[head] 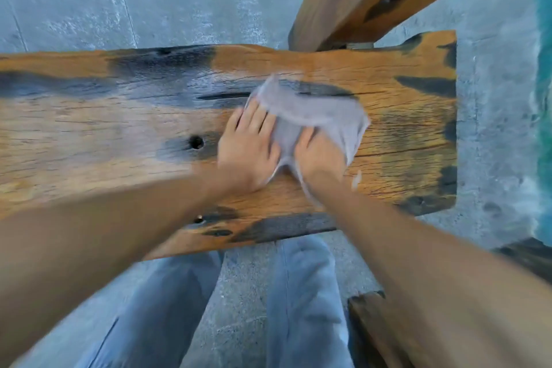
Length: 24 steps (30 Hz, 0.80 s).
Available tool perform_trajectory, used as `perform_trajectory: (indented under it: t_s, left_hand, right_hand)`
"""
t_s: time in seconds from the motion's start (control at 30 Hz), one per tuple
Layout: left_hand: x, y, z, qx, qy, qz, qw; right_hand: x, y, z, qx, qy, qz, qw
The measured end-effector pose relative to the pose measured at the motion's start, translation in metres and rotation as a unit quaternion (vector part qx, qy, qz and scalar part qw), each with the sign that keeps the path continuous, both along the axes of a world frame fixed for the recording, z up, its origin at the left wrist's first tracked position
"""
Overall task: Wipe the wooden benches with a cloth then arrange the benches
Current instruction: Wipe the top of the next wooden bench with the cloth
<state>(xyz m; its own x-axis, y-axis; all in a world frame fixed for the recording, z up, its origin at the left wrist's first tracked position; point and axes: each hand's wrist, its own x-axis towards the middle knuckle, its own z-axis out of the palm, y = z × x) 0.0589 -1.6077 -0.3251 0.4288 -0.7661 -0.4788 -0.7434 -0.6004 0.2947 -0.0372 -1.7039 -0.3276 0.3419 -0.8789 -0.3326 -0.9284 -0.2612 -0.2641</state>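
A wide wooden bench with dark burnt patches and a round hole runs across the view, and its right end stops short of the frame edge. A thin grey cloth lies spread on the right half of the bench top. My left hand presses flat on the cloth's left edge, fingers pointing away from me. My right hand grips the bunched near part of the cloth, which drapes over its fingers. Both hands and the cloth are motion-blurred.
A thick wooden leg and beam of a table or another bench stand just behind the bench's right part. Grey concrete floor lies around. A turquoise strip runs along the right edge. Dark wood sits at bottom right beside my jeans.
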Motion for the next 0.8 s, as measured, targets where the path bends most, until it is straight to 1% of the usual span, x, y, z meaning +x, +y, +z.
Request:
perform_trajectory:
  t_s: [0.03, 0.1, 0.17, 0.2, 0.23, 0.27, 0.37, 0.43, 0.47, 0.53, 0.57, 0.6, 0.67, 0.73, 0.8]
  left_hand:
    - [0.014, -0.036, -0.004, -0.003, -0.006, 0.000, 1.000]
    - [0.033, -0.096, -0.005, 0.013, -0.017, 0.009, 1.000]
    - [0.027, -0.122, -0.004, 0.056, -0.029, 0.028, 0.998]
    - [0.013, -0.122, -0.003, 0.068, -0.036, 0.043, 0.996]
    - [-0.007, -0.113, 0.001, 0.068, -0.036, 0.053, 0.996]
    - [-0.033, -0.098, 0.005, 0.060, -0.026, 0.052, 0.997]
    - [-0.112, -0.019, 0.018, 0.077, 0.008, 0.003, 0.997]
    - [-0.160, 0.038, 0.032, 0.102, 0.031, -0.034, 0.994]
    - [-0.180, 0.058, 0.039, 0.117, 0.042, -0.051, 0.991]
    - [-0.196, 0.072, 0.047, 0.148, 0.063, -0.058, 0.985]
    - [-0.197, 0.059, 0.043, 0.146, 0.063, -0.045, 0.986]
    - [-0.187, 0.041, 0.038, 0.135, 0.053, -0.034, 0.989]
    - [-0.156, -0.019, 0.024, 0.081, 0.014, -0.029, 0.996]
    - [-0.122, -0.100, 0.006, 0.045, -0.003, 0.009, 0.999]
    - [-0.094, -0.180, -0.008, 0.018, -0.022, 0.034, 0.999]
  right_hand:
    - [0.016, -0.031, -0.004, -0.002, -0.002, -0.002, 1.000]
    - [0.049, -0.089, -0.010, 0.054, 0.011, -0.013, 0.998]
    - [0.056, -0.104, -0.018, 0.063, 0.006, -0.067, 0.996]
    - [0.046, -0.097, -0.021, 0.042, 0.007, -0.085, 0.995]
    - [0.026, -0.080, -0.021, 0.012, 0.025, -0.084, 0.996]
    - [0.000, -0.058, -0.019, 0.005, 0.051, -0.078, 0.996]
    - [-0.091, 0.016, -0.007, 0.102, 0.115, -0.062, 0.986]
    - [-0.140, 0.040, 0.016, 0.177, 0.129, -0.013, 0.976]
    - [-0.158, 0.039, 0.024, 0.197, 0.130, 0.010, 0.972]
    - [-0.172, 0.023, 0.020, 0.131, 0.123, 0.072, 0.981]
    - [-0.172, -0.001, 0.015, 0.111, 0.098, 0.088, 0.985]
    - [-0.163, -0.024, 0.010, 0.117, 0.061, 0.095, 0.987]
    - [-0.130, -0.079, 0.000, 0.103, 0.026, 0.084, 0.991]
    - [-0.093, -0.149, -0.007, 0.083, 0.036, 0.062, 0.994]
    - [-0.068, -0.215, -0.009, 0.094, 0.042, 0.053, 0.993]
